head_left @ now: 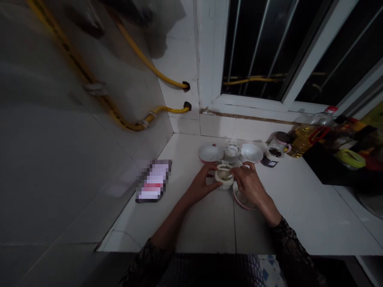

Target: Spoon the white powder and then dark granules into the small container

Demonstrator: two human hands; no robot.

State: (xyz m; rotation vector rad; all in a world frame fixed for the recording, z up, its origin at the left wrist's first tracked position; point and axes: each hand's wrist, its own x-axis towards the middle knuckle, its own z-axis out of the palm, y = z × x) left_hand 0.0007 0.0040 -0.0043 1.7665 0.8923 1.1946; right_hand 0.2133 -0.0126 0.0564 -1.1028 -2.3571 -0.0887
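A small white open jar stands on the white counter. My left hand wraps round its left side. My right hand has its fingertips pinched at the jar's right rim; what they hold, if anything, is too small to make out. Under my right hand lies a pink-rimmed bowl or lid. Just behind the jar stand a clear lidded container, a white dish to its left and another white dish to its right.
A dark-filled jar with a pink lid and an oil bottle stand at the right by the window. A flat blurred packet lies by the left wall. Yellow hoses run along the wall. A dark stove edge is at right.
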